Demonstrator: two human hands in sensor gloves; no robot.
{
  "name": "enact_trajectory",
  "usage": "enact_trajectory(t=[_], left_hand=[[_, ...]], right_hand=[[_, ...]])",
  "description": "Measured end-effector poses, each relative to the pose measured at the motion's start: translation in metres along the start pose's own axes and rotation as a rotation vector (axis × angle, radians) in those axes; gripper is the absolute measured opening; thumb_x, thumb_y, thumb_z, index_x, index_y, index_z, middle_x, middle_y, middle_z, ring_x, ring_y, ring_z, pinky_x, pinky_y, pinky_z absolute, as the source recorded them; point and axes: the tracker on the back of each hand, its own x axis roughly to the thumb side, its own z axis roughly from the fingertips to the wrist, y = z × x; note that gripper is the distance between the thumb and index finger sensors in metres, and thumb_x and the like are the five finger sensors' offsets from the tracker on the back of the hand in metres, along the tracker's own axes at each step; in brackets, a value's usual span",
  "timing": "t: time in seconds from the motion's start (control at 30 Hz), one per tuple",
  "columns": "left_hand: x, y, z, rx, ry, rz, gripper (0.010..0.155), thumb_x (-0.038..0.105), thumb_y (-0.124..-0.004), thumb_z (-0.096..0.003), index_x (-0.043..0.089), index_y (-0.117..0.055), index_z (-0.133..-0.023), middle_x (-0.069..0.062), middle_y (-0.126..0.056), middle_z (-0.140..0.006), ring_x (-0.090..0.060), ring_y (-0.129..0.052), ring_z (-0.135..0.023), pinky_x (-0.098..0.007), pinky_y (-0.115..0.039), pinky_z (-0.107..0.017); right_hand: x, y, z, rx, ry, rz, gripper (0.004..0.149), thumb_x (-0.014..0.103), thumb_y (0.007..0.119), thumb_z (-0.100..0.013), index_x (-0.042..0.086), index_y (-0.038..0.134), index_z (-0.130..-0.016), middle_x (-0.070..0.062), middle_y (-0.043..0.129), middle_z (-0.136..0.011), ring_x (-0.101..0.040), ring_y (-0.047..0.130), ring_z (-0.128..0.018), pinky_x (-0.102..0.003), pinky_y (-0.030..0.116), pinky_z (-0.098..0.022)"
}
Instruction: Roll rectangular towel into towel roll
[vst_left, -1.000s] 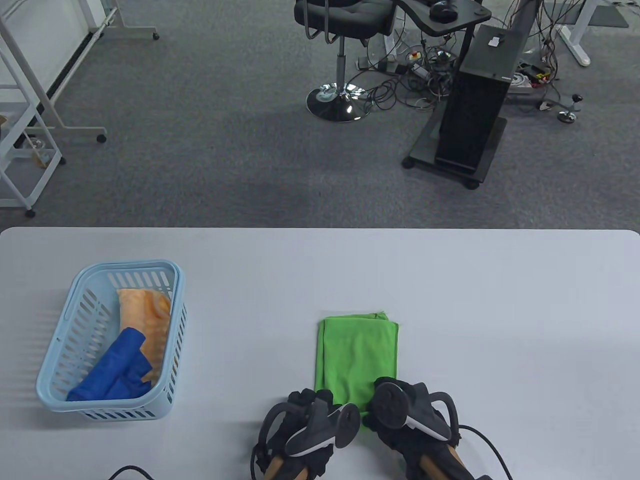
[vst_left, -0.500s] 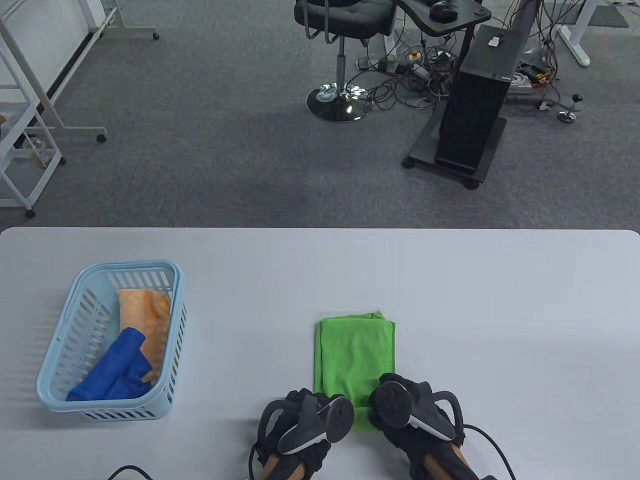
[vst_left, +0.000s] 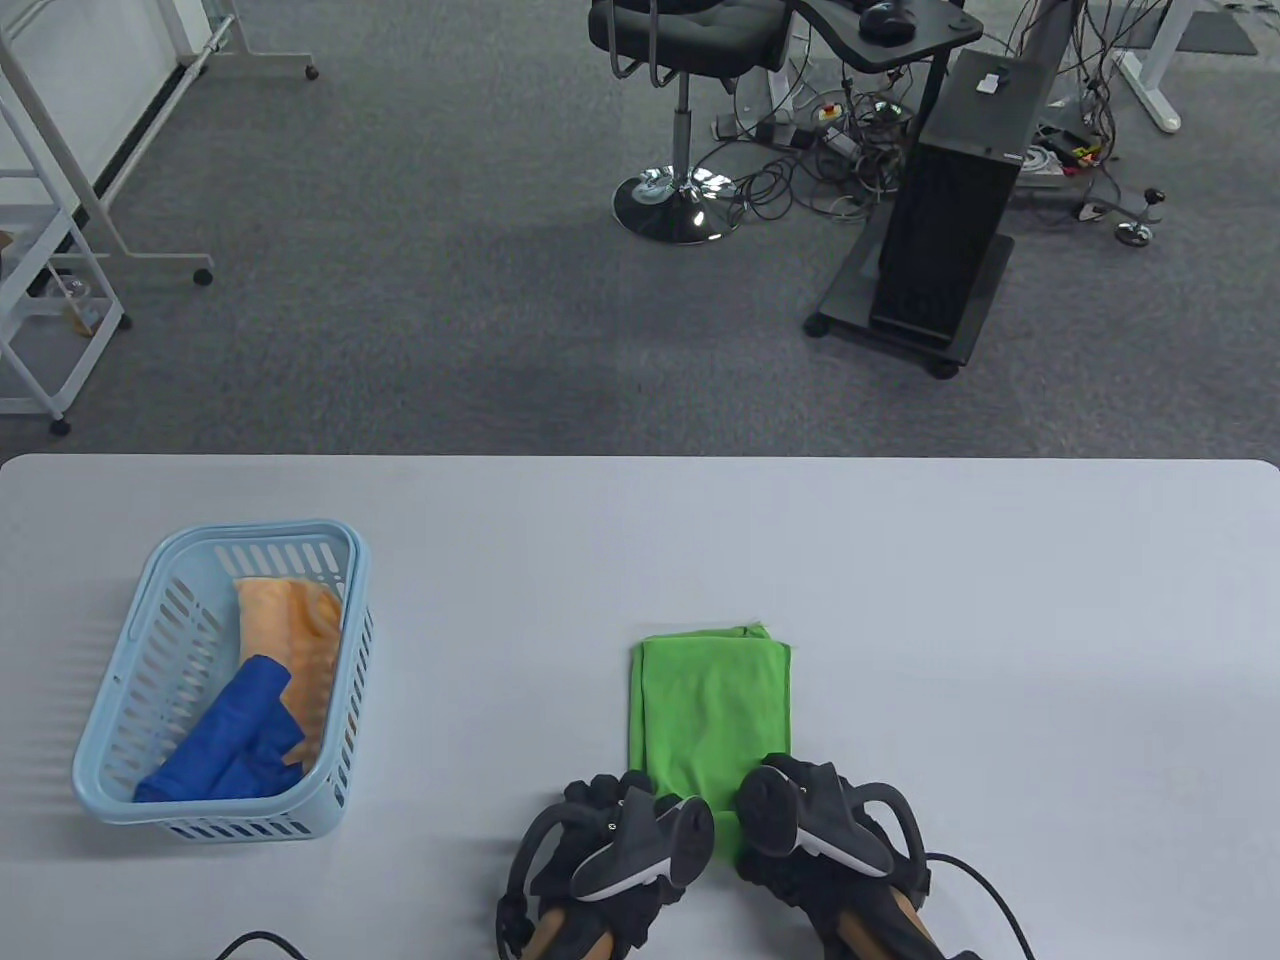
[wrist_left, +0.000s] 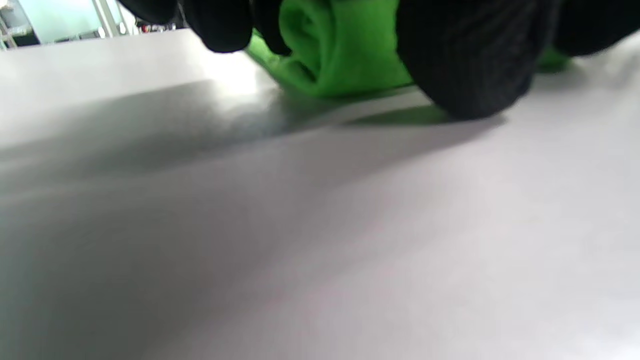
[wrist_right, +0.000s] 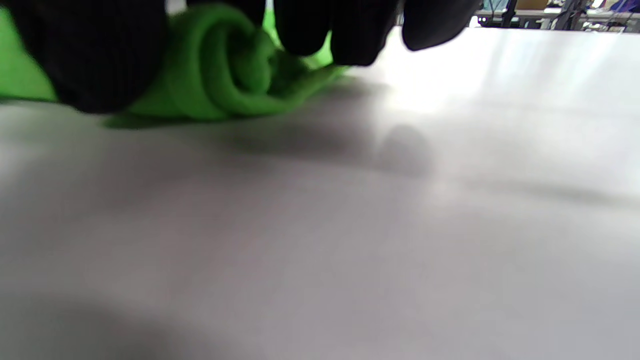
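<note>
Hands at near end of green towel (vst_left: 712, 705): left hand (vst_left: 625, 845) and right hand (vst_left: 815, 830) both curl fingers (wrist_right: 320, 25) over its started roll, unrolled length flat beyond, blue basket (vst_left: 150, 590) well left of towel.

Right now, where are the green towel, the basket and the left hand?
green towel (vst_left: 712, 700), table view, flat unrolled middle.
basket (vst_left: 255, 528), table view, far rim.
left hand (vst_left: 610, 840), table view, back of hand at tracker.
</note>
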Motion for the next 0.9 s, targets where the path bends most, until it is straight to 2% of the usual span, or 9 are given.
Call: enact_trajectory(t=[0.1,0.17,0.27,0.4,0.6,0.7,0.77,0.8,0.9], left_hand=[[0.003,0.004,0.001,0.129,0.001,-0.029,0.062,0.046,-0.084,-0.0372,0.029,-0.077,-0.096,-0.008,-0.059,-0.104,-0.037,-0.065,-0.091,-0.062,-0.053,-0.069],[0.001,0.006,0.002,0.127,-0.006,0.03,0.058,0.043,-0.084,-0.0378,0.029,-0.081,-0.094,-0.004,-0.076,-0.096,-0.035,-0.072,-0.089,-0.061,-0.057,-0.068],[-0.006,0.006,0.003,0.12,0.0,0.116,0.056,0.042,-0.084,-0.0371,0.029,-0.085,-0.092,-0.002,-0.085,-0.09,-0.033,-0.077,-0.087,-0.061,-0.059,-0.068],[-0.011,0.006,0.003,0.142,-0.005,0.181,0.062,0.039,-0.083,-0.0374,0.038,-0.068,-0.098,-0.005,-0.093,-0.083,-0.032,-0.084,-0.081,-0.061,-0.061,-0.066],[-0.011,0.008,0.003,0.104,-0.017,0.209,0.051,0.041,-0.078,-0.0391,0.027,-0.081,-0.088,-0.007,-0.099,-0.074,-0.033,-0.089,-0.073,-0.062,-0.063,-0.064],[-0.009,0.006,0.0,0.105,0.001,0.194,0.049,0.041,-0.076,-0.0397,0.027,-0.085,-0.086,-0.006,-0.098,-0.074,-0.034,-0.087,-0.075,-0.062,-0.062,-0.064],[-0.007,0.006,0.0,0.103,0.018,0.178,0.05,0.041,-0.074,-0.0404,0.027,-0.087,-0.086,-0.007,-0.095,-0.078,-0.035,-0.083,-0.079,-0.063,-0.06,-0.065],[-0.007,0.006,0.0,0.113,0.03,0.165,0.05,0.042,-0.074,-0.0405,0.028,-0.088,-0.086,-0.008,-0.09,-0.083,-0.037,-0.078,-0.082,-0.063,-0.058,-0.066],[-0.008,0.005,0.001,0.118,0.042,0.171,0.053,0.043,-0.075,-0.0414,0.031,-0.081,-0.093,-0.014,-0.063,-0.103,-0.042,-0.057,-0.093,-0.064,-0.046,-0.069]], right_hand=[[-0.003,0.001,-0.001,-0.024,-0.004,-0.047,0.064,0.044,0.078,-0.031,0.02,0.07,-0.09,-0.011,0.049,-0.102,-0.034,0.062,-0.093,-0.058,0.055,-0.069],[-0.005,0.001,-0.001,-0.02,-0.002,-0.079,0.062,0.044,0.078,-0.031,0.02,0.072,-0.088,-0.01,0.051,-0.101,-0.033,0.063,-0.093,-0.058,0.055,-0.068],[-0.008,-0.001,-0.001,-0.02,-0.014,-0.097,0.06,0.045,0.078,-0.03,0.02,0.077,-0.084,-0.009,0.056,-0.099,-0.032,0.066,-0.091,-0.059,0.056,-0.068],[-0.011,-0.003,0.0,-0.022,-0.022,-0.123,0.058,0.046,0.077,-0.029,0.021,0.082,-0.081,-0.008,0.06,-0.097,-0.031,0.069,-0.09,-0.059,0.056,-0.068],[-0.016,-0.009,0.002,-0.009,-0.037,-0.176,0.054,0.049,0.076,-0.03,0.019,0.093,-0.072,-0.004,0.074,-0.089,-0.029,0.079,-0.083,-0.057,0.061,-0.066],[-0.015,-0.008,0.003,-0.047,-0.024,-0.148,0.057,0.049,0.076,-0.03,0.022,0.088,-0.078,-0.006,0.069,-0.093,-0.03,0.076,-0.085,-0.057,0.059,-0.066],[-0.012,-0.009,0.004,-0.037,-0.028,-0.161,0.066,0.046,0.078,-0.031,0.025,0.069,-0.093,-0.009,0.058,-0.099,-0.032,0.069,-0.09,-0.058,0.057,-0.068],[-0.01,-0.011,0.005,-0.067,-0.025,-0.177,0.069,0.044,0.08,-0.031,0.025,0.062,-0.095,-0.009,0.053,-0.1,-0.032,0.065,-0.092,-0.058,0.055,-0.069],[-0.005,-0.014,0.006,-0.13,-0.02,-0.175,0.059,0.039,0.084,-0.03,0.023,0.067,-0.083,-0.008,0.052,-0.099,-0.031,0.065,-0.092,-0.058,0.054,-0.069]])
